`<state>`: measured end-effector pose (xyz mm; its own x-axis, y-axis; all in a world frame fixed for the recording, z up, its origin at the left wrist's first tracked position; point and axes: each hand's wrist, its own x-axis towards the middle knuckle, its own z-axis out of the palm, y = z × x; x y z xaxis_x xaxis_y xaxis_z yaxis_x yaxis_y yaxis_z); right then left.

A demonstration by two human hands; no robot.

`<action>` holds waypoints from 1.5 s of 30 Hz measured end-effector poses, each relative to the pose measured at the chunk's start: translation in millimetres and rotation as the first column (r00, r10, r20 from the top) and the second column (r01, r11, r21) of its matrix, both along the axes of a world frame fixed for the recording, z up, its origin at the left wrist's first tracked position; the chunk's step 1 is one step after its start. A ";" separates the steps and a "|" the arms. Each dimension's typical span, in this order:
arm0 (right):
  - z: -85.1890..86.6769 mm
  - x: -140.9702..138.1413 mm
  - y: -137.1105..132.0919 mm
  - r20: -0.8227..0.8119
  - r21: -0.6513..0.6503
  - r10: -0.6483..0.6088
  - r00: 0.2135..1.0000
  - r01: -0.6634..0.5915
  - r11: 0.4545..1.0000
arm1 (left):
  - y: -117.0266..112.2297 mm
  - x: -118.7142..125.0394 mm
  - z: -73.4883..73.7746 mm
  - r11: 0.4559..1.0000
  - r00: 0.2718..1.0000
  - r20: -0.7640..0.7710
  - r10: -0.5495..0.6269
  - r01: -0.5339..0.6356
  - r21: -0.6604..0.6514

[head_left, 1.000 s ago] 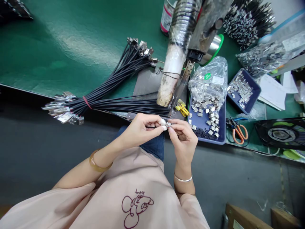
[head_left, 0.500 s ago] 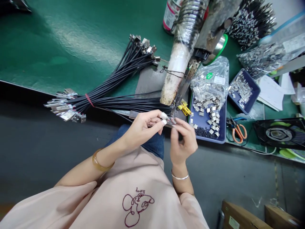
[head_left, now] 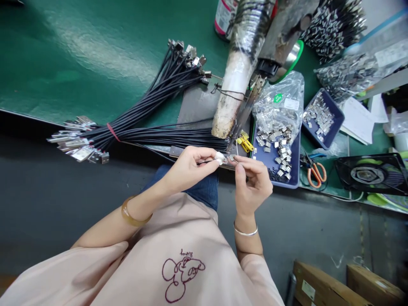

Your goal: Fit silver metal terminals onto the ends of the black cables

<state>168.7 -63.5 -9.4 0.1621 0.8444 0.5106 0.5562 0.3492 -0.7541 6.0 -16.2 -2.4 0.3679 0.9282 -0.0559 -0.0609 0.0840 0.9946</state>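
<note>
My left hand (head_left: 188, 168) pinches the end of a thin black cable (head_left: 207, 161) at the green bench's front edge, with white tape on its fingertips. My right hand (head_left: 253, 180) meets it from the right, thumb and forefinger closed on a small metal shell (head_left: 230, 158) at the cable's tip. Both hands sit just below the tip of a wrapped soldering tool (head_left: 236, 85). A bundle of black cables (head_left: 149, 114) with metal connectors fans out to the left, tied with a red band.
A blue tray (head_left: 295, 170) of small metal shells and a clear bag of them lie right of my hands, with a second blue tray (head_left: 338, 112) behind. Orange-handled scissors (head_left: 314, 172), a black fan (head_left: 369, 174), a solder spool and cardboard boxes (head_left: 321, 287) are nearby.
My hands have stayed together at the bench edge; the right hand turned and shifted slightly up and right, keeping its pinch at the cable's tip. The view drifted a little.
</note>
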 end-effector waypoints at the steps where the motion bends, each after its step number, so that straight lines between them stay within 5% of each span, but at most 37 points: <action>1: -1.0 0.2 1.1 -0.063 -0.043 0.011 0.998 -0.013 0.999 | 0.5 0.1 -0.3 1.000 1.000 -0.002 0.005 -0.005 0.009; 15: -4.1 0.2 9.6 0.320 0.145 -0.036 0.947 -0.012 0.989 | 5.6 4.4 1.1 0.995 0.995 -0.036 0.095 -0.095 0.024; 27: -1.5 -2.0 17.0 0.363 0.267 -0.048 0.931 -0.055 0.962 | 6.5 6.0 3.0 0.988 0.988 0.012 0.153 -0.153 -0.007; 38: -1.1 0.3 12.5 0.406 0.313 -0.065 0.911 -0.072 0.947 | 3.8 3.0 2.6 0.997 0.997 -0.015 0.076 -0.076 0.031; 41: 0.5 1.1 11.5 0.284 0.218 -0.059 0.957 -0.005 0.976 | 1.4 1.0 3.8 0.995 0.998 -0.042 0.045 -0.040 0.094; 45: 5.5 0.8 9.6 -0.004 -0.098 0.042 0.999 -0.042 0.994 | 0.0 -1.2 5.2 0.989 0.998 -0.053 0.034 -0.026 0.148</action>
<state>169.5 -53.9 -3.9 0.1261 0.8966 0.4246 0.5412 0.2965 -0.7869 4.8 -16.2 2.8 0.3402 0.9383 0.0629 -0.0054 -0.0650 0.9979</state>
